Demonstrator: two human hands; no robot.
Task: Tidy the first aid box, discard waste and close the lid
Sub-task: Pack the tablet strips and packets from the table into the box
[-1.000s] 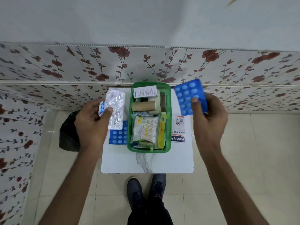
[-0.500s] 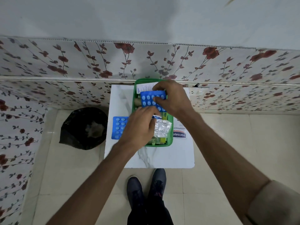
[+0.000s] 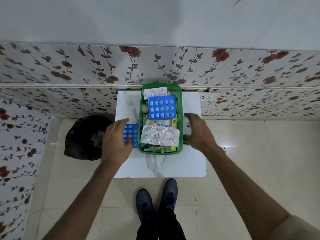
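Note:
The green first aid box (image 3: 180, 118) stands lidless on a small white table (image 3: 161, 165). Inside lie a blue blister pack (image 3: 162, 107), a crumpled silver strip (image 3: 160, 135), a white leaflet box (image 3: 155, 91) and other packets. My left hand (image 3: 116, 137) rests on a second blue blister pack (image 3: 132, 134) on the table just left of the box, thumb and fingers closing on its edges. My right hand (image 3: 199, 132), blurred, is spread over the plaster packet (image 3: 187, 124) right of the box and hides most of it.
A bin lined with a black bag (image 3: 84, 137) stands on the floor left of the table. The table backs onto a floral tiled wall (image 3: 103, 70). My shoes (image 3: 157, 198) are at the table's front edge on a tiled floor.
Both hands have left the box and moved outward. The blue pack and the silver strip now lie inside it. The left hand went to the pack on the table, the right to the plaster packet.

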